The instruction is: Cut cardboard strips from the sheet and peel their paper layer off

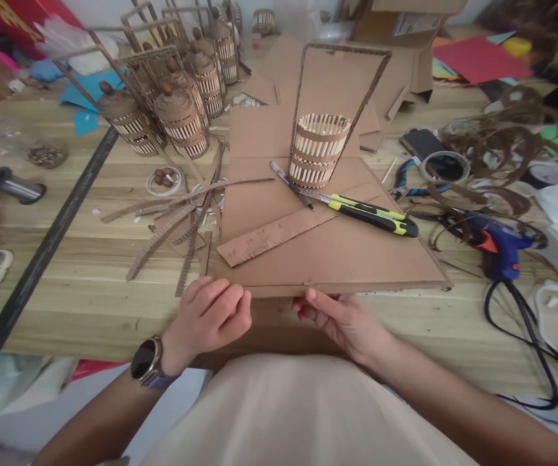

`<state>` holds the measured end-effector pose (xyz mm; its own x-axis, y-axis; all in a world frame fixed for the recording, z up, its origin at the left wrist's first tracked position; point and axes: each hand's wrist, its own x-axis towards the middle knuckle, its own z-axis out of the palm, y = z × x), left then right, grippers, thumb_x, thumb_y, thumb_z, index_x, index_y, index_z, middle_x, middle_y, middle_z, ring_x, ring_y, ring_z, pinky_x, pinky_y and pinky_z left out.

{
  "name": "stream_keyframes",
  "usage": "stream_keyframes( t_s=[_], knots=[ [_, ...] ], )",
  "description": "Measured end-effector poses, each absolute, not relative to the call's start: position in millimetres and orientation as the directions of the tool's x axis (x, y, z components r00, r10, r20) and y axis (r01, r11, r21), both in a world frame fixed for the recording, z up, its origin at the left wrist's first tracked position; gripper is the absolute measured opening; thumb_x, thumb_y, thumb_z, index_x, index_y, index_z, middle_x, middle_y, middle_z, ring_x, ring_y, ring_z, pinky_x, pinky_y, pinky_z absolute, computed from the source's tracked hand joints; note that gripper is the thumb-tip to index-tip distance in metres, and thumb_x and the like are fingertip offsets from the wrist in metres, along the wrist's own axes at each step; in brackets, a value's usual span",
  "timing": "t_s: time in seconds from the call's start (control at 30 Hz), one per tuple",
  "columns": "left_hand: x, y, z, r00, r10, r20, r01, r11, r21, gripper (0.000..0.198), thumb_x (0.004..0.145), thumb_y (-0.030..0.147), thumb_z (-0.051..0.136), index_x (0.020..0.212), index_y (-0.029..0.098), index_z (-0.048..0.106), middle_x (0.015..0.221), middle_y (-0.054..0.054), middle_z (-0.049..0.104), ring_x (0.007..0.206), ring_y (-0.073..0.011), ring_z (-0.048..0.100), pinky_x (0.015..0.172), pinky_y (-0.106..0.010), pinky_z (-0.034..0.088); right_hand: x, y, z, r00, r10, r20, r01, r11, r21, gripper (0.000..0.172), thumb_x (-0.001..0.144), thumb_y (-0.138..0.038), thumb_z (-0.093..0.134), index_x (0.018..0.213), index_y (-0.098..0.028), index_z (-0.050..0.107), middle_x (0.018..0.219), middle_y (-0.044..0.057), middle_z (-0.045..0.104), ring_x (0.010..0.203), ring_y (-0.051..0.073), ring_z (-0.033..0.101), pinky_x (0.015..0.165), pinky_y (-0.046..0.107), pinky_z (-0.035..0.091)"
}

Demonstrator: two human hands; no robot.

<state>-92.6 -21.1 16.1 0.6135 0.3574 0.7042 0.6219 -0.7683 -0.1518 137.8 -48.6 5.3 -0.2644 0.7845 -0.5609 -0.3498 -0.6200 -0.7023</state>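
My left hand (218, 314) is closed in a loose fist at the near left corner of a cardboard sheet (376, 252); what it holds, if anything, is hidden. With thumb and fingers pinched, my right hand (340, 317) is at the sheet's near edge, by a narrow cardboard strip (279, 290) that runs along it. On the sheet lie a flat cardboard piece (274, 238), a pen (291, 186) and a yellow and black utility knife (373, 215). Behind them stands a small stick basket (318, 152) with a tall cardboard handle (371, 84).
Several lidded stick baskets (182, 123) stand at the back left. Loose curved strips (162, 243) lie left of the sheet. At right are a blue glue gun (500, 246) with its cable, blue-handled pliers (404, 178), a tape roll (444, 168) and curled brown strips (497, 136).
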Motion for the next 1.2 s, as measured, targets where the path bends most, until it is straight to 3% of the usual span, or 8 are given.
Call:
stream_keyframes(
  t_s=[0.1, 0.23, 0.33, 0.43, 0.63, 0.97, 1.2],
  knots=[
    [-94, -23, 15, 0.593, 0.417, 0.689, 0.664, -0.737, -0.126, 0.017, 0.083, 0.005, 0.062, 0.084, 0.021, 0.055, 0.083, -0.001, 0.063, 0.074, -0.0162, 0.057, 0.065, -0.031, 0.048, 131, -45, 7, -0.201, 0.814, -0.545, -0.442, -0.572, -0.691, 0.035, 0.055, -0.043, 0.088, 0.068, -0.017, 0.069, 0.071, 0.002, 0.066, 0.071, 0.015, 0.060, 0.069, 0.031, 0.048],
    [-100, -25, 16, 0.620, 0.515, 0.592, 0.690, -0.717, -0.099, 0.012, 0.087, 0.021, 0.065, 0.096, 0.017, 0.058, 0.099, -0.010, 0.067, 0.091, -0.0247, 0.060, 0.077, -0.040, 0.050, 135, -46, -6, -0.179, 0.872, -0.457, -0.356, -0.490, -0.796, 0.030, 0.063, -0.045, 0.084, 0.067, -0.019, 0.070, 0.071, 0.003, 0.068, 0.072, 0.017, 0.061, 0.076, 0.034, 0.047],
    [-103, -24, 20, 0.620, 0.589, 0.518, 0.688, -0.726, 0.001, 0.032, 0.096, 0.035, 0.052, 0.114, 0.009, 0.057, 0.114, -0.019, 0.064, 0.107, -0.0316, 0.057, 0.087, -0.047, 0.050, 139, -47, -18, -0.152, 0.900, -0.409, -0.250, -0.435, -0.865, 0.030, 0.068, -0.047, 0.081, 0.067, -0.020, 0.070, 0.074, 0.004, 0.069, 0.075, 0.018, 0.061, 0.078, 0.034, 0.046],
    [-102, -21, 23, 0.645, 0.631, 0.430, 0.692, -0.722, 0.020, 0.037, 0.098, 0.028, 0.046, 0.126, 0.005, 0.054, 0.126, -0.021, 0.060, 0.116, -0.0335, 0.053, 0.095, -0.049, 0.049, 140, -46, -23, -0.151, 0.914, -0.377, -0.200, -0.402, -0.894, 0.030, 0.069, -0.049, 0.079, 0.066, -0.021, 0.070, 0.073, 0.002, 0.069, 0.075, 0.017, 0.061, 0.077, 0.034, 0.046],
    [-96, -20, 19, 0.702, 0.630, 0.332, 0.687, -0.722, -0.083, 0.041, 0.096, 0.018, 0.051, 0.131, -0.002, 0.048, 0.136, -0.025, 0.053, 0.129, -0.0408, 0.045, 0.101, -0.053, 0.049, 140, -43, -26, -0.154, 0.924, -0.349, -0.181, -0.374, -0.910, 0.034, 0.067, -0.053, 0.078, 0.063, -0.021, 0.067, 0.075, 0.003, 0.067, 0.077, 0.019, 0.061, 0.078, 0.035, 0.046],
    [-98, -19, 9, 0.700, 0.576, 0.423, 0.690, -0.698, -0.193, 0.040, 0.092, 0.015, 0.059, 0.127, -0.003, 0.051, 0.128, -0.025, 0.061, 0.125, -0.0368, 0.055, 0.098, -0.046, 0.054, 136, -44, -30, -0.159, 0.895, -0.418, -0.209, -0.444, -0.871, 0.035, 0.064, -0.054, 0.080, 0.060, -0.021, 0.068, 0.085, 0.006, 0.069, 0.086, 0.022, 0.060, 0.082, 0.037, 0.045],
    [-100, -18, 2, 0.704, 0.546, 0.454, 0.683, -0.697, -0.220, 0.039, 0.092, 0.014, 0.059, 0.126, -0.003, 0.052, 0.127, -0.024, 0.062, 0.125, -0.0358, 0.055, 0.098, -0.045, 0.054, 126, -44, -16, -0.203, 0.854, -0.478, -0.307, -0.520, -0.798, 0.035, 0.063, -0.052, 0.081, 0.062, -0.019, 0.069, 0.067, 0.002, 0.065, 0.070, 0.016, 0.058, 0.076, 0.034, 0.045]
  ],
)
